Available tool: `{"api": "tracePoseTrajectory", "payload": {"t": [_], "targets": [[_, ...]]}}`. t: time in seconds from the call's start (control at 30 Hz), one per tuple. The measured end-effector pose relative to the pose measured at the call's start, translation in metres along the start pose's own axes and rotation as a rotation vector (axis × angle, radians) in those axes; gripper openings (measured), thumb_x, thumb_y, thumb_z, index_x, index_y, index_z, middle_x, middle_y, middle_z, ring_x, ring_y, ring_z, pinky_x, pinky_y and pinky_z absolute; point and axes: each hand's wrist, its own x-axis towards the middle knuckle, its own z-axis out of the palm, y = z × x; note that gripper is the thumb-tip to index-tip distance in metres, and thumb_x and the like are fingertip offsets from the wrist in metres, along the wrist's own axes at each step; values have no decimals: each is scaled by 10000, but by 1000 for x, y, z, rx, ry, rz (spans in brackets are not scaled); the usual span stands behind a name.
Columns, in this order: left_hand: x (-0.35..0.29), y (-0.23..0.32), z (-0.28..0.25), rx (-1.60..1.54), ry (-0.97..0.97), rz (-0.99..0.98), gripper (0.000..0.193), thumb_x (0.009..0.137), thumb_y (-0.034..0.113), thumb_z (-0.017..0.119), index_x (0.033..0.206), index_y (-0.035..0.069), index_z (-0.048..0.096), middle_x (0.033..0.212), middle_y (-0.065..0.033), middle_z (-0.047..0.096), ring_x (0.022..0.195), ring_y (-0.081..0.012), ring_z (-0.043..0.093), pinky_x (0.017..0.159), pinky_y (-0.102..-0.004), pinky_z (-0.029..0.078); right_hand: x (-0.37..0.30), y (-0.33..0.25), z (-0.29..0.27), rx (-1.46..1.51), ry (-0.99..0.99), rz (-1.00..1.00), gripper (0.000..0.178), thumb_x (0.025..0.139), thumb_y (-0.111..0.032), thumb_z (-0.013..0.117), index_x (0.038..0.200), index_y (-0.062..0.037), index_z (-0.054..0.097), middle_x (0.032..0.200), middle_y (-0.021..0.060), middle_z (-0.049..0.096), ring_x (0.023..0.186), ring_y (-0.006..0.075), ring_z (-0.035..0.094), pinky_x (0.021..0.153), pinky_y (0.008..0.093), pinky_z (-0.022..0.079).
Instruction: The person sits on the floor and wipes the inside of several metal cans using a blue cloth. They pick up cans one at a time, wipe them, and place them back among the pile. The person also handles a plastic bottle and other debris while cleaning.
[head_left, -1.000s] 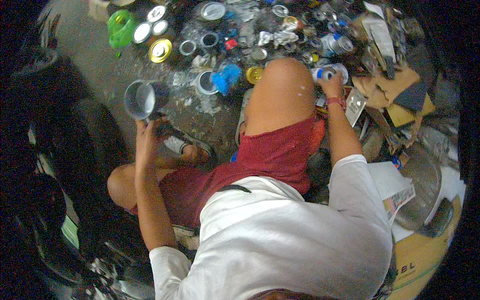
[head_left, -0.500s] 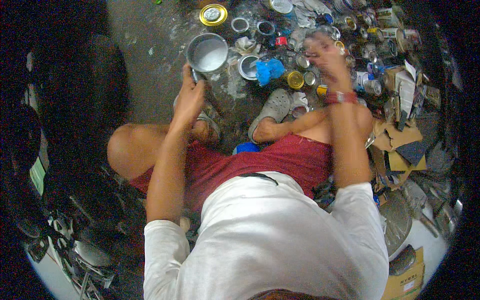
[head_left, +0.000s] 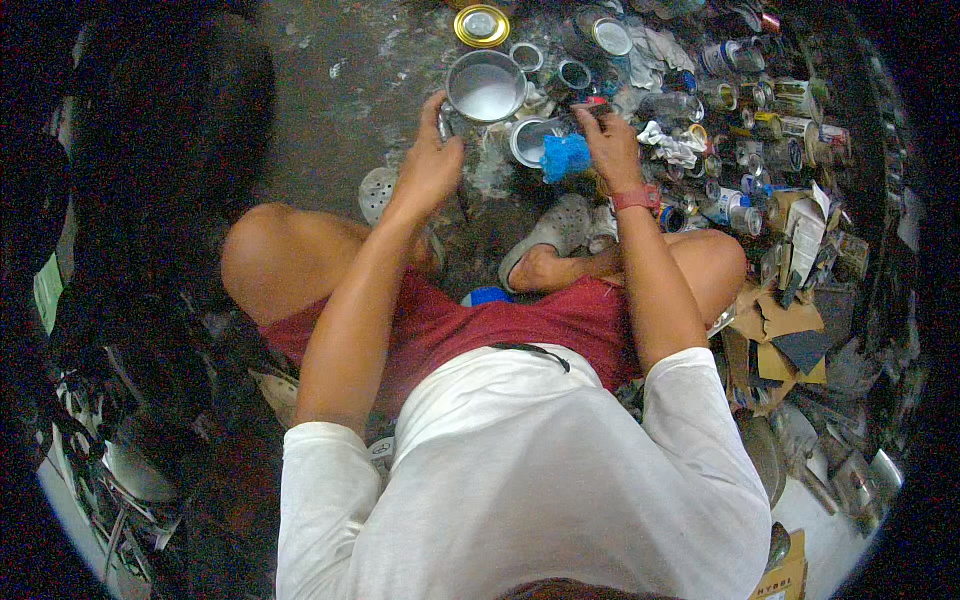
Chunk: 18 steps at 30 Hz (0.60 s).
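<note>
My left hand (head_left: 430, 165) is closed round a slim metallic handle (head_left: 446, 125) just below a round metal cup (head_left: 487, 88) with white liquid in it. A thin dark length hangs down below the hand; what it belongs to is unclear. My right hand (head_left: 610, 150) is held over the cluttered floor with thumb and fingers bent together around a small dark thing I cannot make out. Beside it lies a crumpled blue cloth (head_left: 566, 157), against an open tin (head_left: 533, 138) with whitish contents. A red-capped item (head_left: 596, 101) shows partly behind the right fingertips.
A gold-rimmed tin (head_left: 482, 26) stands beyond the cup, near small open containers (head_left: 574, 75). Several jars and cans (head_left: 740, 57) crowd the right side, with white rags (head_left: 670, 146) among them. Torn cardboard (head_left: 790, 318) lies by my right knee. My clogs (head_left: 560, 225) rest on the stained floor.
My right hand has come in from the jars on the right to beside the blue cloth, its fingers now closed. My left hand and the cup have shifted a little right. The view has moved too.
</note>
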Motion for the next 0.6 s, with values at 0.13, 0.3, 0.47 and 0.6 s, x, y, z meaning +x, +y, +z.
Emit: {"api": "tracePoseTrajectory", "payload": {"t": [0.13, 0.3, 0.47, 0.6], "targets": [[8, -9, 5, 17, 15, 31, 714, 981, 211, 529, 1635, 246, 243, 1398, -389, 596, 1274, -584, 591, 1124, -561, 441, 8, 15, -32, 35, 79, 132, 567, 991, -541, 675, 891, 8, 773, 865, 230, 757, 810, 374, 738, 750, 472, 548], [10, -12, 4, 30, -22, -7, 703, 968, 226, 514, 1627, 243, 271, 1329, -381, 639, 1215, -587, 622, 1082, -583, 464, 13, 50, -61, 28, 52, 214, 448, 1048, -420, 679, 1034, 13, 794, 818, 84, 768, 707, 118, 726, 642, 272, 560], [28, -15, 5, 30, -33, 35, 712, 951, 241, 516, 1625, 274, 288, 1274, -372, 670, 1181, -579, 641, 1050, -593, 480, 13, 47, -99, 433, 70, 295, 393, 1096, -334, 608, 1219, 13, 744, 995, 133, 788, 866, 211, 781, 729, 299, 625], [37, -27, 9, 15, -47, 17, 722, 944, 242, 521, 1627, 293, 294, 1277, -372, 669, 1180, -570, 645, 1052, -595, 481, -8, -11, -169, 730, 152, 268, 387, 1082, -306, 632, 1266, 24, 714, 1037, 156, 782, 890, 245, 787, 736, 307, 635]]}}
